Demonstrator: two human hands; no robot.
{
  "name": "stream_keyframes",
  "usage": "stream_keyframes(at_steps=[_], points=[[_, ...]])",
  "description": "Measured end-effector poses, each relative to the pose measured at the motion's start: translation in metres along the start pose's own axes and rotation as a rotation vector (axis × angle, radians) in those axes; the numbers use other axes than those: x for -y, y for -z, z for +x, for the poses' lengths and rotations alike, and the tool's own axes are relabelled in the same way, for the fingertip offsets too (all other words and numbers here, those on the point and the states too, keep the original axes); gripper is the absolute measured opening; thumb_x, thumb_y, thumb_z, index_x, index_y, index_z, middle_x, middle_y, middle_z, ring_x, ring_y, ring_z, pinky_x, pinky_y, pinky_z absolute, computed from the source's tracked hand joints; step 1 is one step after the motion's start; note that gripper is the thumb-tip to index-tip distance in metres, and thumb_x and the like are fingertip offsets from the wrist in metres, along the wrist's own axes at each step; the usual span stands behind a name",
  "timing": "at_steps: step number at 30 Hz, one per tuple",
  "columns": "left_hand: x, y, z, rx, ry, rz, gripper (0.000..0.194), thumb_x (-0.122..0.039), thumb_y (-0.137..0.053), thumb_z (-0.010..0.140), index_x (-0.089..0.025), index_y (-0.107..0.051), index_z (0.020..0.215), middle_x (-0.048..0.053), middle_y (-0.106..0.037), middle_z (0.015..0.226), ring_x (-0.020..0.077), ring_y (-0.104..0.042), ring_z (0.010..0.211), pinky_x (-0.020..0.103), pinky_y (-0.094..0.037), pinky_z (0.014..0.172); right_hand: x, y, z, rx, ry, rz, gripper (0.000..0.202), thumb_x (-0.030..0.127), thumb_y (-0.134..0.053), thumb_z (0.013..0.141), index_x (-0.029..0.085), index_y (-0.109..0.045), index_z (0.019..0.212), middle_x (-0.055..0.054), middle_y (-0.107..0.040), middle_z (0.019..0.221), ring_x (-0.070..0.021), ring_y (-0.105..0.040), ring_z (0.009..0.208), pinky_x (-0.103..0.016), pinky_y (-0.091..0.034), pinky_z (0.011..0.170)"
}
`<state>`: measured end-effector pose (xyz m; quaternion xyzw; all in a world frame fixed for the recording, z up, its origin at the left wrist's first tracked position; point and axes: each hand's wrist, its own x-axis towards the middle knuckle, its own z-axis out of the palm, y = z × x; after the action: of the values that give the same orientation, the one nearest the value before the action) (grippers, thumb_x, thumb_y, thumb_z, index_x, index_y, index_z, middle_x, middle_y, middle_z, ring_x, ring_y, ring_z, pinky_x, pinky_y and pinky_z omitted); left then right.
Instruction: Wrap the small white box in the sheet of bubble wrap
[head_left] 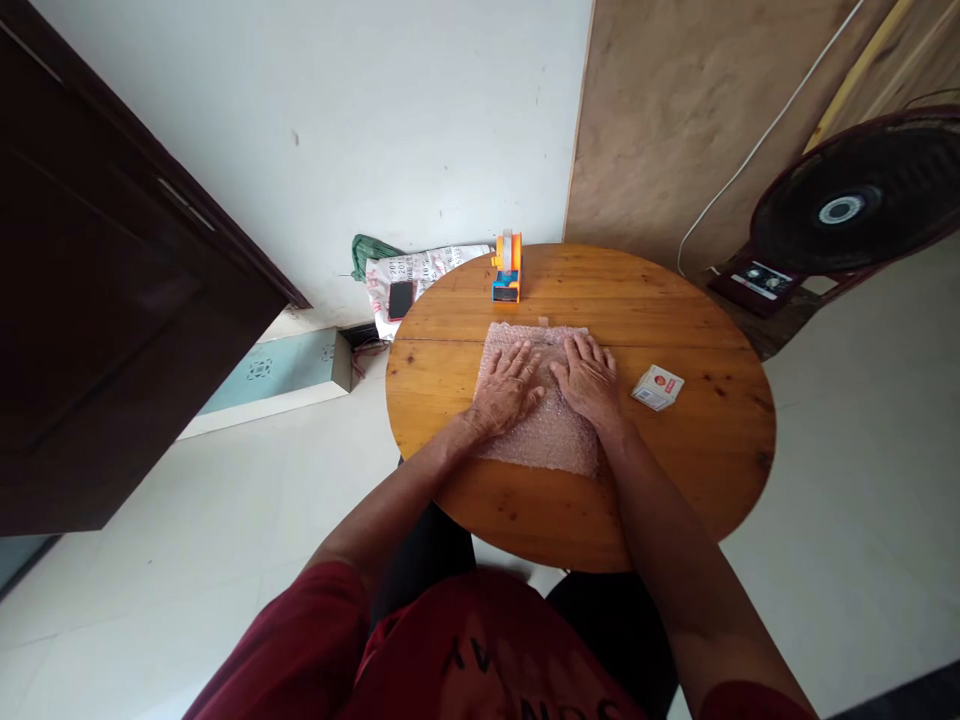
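A sheet of pinkish bubble wrap [544,445] lies flat on the round wooden table [697,330]. My left hand [508,390] rests open on its left part, palm down with the fingers spread. On the upper right part of the sheet my right hand [589,380] also lies flat and open, reaching to its edge. Just right of that hand is a small white box [658,387] with a red and orange print. An orange and blue tape dispenser [507,268] stands near the table's far edge, beyond the wrap.
Behind the table's left edge lie a printed white sack [427,265] and a dark phone [401,300]. A fan [840,210] stands at the right with a white cable. To the left are a dark door [112,250] and a pale blue box [277,370].
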<state>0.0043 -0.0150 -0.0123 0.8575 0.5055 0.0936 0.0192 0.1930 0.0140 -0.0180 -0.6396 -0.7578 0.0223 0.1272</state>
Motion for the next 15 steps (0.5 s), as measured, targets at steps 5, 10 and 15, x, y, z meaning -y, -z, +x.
stream_keyframes(at_steps=[5, 10, 15], points=[[-0.001, -0.005, 0.002, 0.039, -0.038, -0.005, 0.065, -0.055, -0.031, 0.102, -0.015, -0.038, 0.153, 0.016, -0.027, 0.164, 0.0309, -0.021, 0.155, 0.056, -0.014, 0.126, -0.001, 0.0, 0.0, 0.003, -0.003, 0.002, 0.062, 0.042, -0.033, 0.1, 0.009, -0.04, 0.152, -0.015, -0.037, 0.161, -0.0327, -0.03, 0.149, -0.052, -0.021, 0.12], [-0.001, -0.004, 0.001, 0.025, -0.022, -0.012, 0.064, -0.055, -0.032, 0.102, -0.017, -0.038, 0.153, 0.015, -0.027, 0.164, 0.0305, -0.021, 0.155, 0.055, -0.014, 0.126, 0.0, 0.005, -0.002, 0.007, -0.009, 0.028, 0.062, 0.042, -0.03, 0.101, 0.009, -0.039, 0.152, -0.014, -0.037, 0.161, -0.031, -0.031, 0.149, -0.05, -0.021, 0.12], [-0.002, -0.002, 0.001, 0.037, -0.016, -0.023, 0.065, -0.055, -0.033, 0.101, -0.016, -0.039, 0.153, 0.015, -0.027, 0.165, 0.0315, -0.021, 0.155, 0.056, -0.013, 0.126, -0.001, 0.009, -0.001, 0.026, -0.004, 0.05, 0.062, 0.04, -0.029, 0.101, 0.005, -0.039, 0.152, -0.017, -0.038, 0.16, -0.0317, -0.031, 0.149, -0.051, -0.021, 0.121]])
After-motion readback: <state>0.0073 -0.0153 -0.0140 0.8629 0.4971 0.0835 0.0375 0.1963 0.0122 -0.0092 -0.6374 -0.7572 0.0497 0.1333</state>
